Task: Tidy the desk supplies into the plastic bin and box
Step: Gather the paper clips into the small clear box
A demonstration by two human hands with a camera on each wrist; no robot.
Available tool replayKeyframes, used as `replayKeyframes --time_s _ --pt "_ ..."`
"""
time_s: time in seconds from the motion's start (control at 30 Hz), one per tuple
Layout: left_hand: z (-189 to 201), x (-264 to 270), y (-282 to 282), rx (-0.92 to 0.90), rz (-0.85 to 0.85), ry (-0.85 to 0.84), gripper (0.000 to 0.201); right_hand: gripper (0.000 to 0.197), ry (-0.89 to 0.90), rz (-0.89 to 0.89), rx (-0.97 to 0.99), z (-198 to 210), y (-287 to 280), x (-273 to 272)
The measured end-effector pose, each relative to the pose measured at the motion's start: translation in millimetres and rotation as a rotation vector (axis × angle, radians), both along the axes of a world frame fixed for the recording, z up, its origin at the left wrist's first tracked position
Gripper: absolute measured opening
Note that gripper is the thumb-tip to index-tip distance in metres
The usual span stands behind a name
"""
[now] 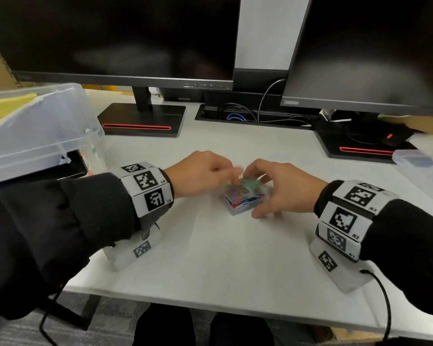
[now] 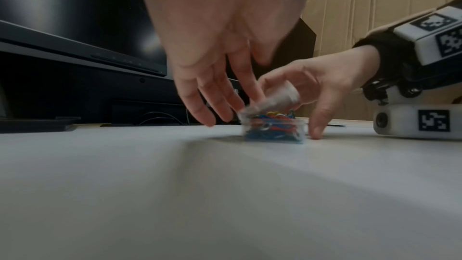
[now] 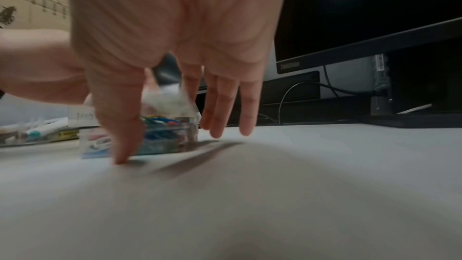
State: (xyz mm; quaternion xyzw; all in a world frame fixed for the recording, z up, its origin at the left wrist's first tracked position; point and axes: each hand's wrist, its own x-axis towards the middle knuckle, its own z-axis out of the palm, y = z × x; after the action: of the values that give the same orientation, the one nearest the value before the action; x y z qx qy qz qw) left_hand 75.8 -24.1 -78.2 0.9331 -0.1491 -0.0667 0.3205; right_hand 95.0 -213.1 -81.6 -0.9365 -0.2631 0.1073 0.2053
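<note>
**Both hands on the one paper-clip box**

Both hands meet at one small clear box of coloured paper clips (image 1: 244,199) in the middle of the white tabletop (image 1: 210,258). My right hand (image 1: 283,188) grasps it: the thumb stands on the tabletop against the near side, and the fingers curve over the far side. My left hand (image 1: 200,174) reaches in from the other side with fingers bent down to the box's lid (image 2: 280,94), which is raised at a tilt over the clips; blur hides whether those fingers pinch the lid or only touch it, so I cannot tell that grip. One greenish thing (image 1: 249,183) sits at the top of the box between my fingertips, too smeared to name.

I count two black monitors: one at the back left (image 1: 110,38), one at the back right (image 1: 368,51), each on a stand with a red stripe. One large clear plastic bin (image 1: 35,128) sits at the left edge of the tabletop, well apart from the clip box, with something yellow inside. One smaller clear container (image 1: 420,163) lies at the far right edge. From the right wrist view, one teal-capped marker (image 3: 42,128) lies beyond the box.
</note>
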Motion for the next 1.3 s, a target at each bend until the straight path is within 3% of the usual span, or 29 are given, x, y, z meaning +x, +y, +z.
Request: replayKeyframes --time_s 0.07,0.3,0.47,0.57,0.63,0.73,0.83,0.9,1.07,1.3 --pt "-2 -4 4 0.056 -0.063 0.044 0.017 0.067 0.054 0.007 0.026 -1 -1 -1" --pt "-7 -6 0 0.119 -0.091 0.034 0.026 0.051 0.024 0.007 0.015 1 3 -1" --pt "-5 -10 -17 0.193 -0.087 0.080 0.050 0.042 -0.006 0.010 0.006 2 10 -9" --pt "-2 -13 -19 0.187 -0.096 0.082 0.066 0.045 0.021 -0.059 0.044 4 11 -13" --pt "2 -16 -17 0.146 -0.094 0.062 0.076 0.045 0.096 -0.145 0.160 6 9 -14" --pt "12 -20 -12 0.120 -0.023 -0.057 0.072 0.031 0.422 -0.267 0.574 15 10 -21" --pt "22 -20 -9 0.080 0.083 -0.178 0.066 0.025 0.680 -0.273 0.824 26 17 -26" --pt "24 -21 -8 0.049 0.129 -0.222 0.070 0.024 0.762 -0.271 0.924 32 23 -27" --pt "22 -29 -4 -0.090 0.193 -0.299 0.077 0.024 0.643 -0.283 0.893 34 35 -26" --pt "29 -34 -3 -0.037 0.146 -0.247 0.082 0.034 0.595 -0.344 0.954 38 48 -29"
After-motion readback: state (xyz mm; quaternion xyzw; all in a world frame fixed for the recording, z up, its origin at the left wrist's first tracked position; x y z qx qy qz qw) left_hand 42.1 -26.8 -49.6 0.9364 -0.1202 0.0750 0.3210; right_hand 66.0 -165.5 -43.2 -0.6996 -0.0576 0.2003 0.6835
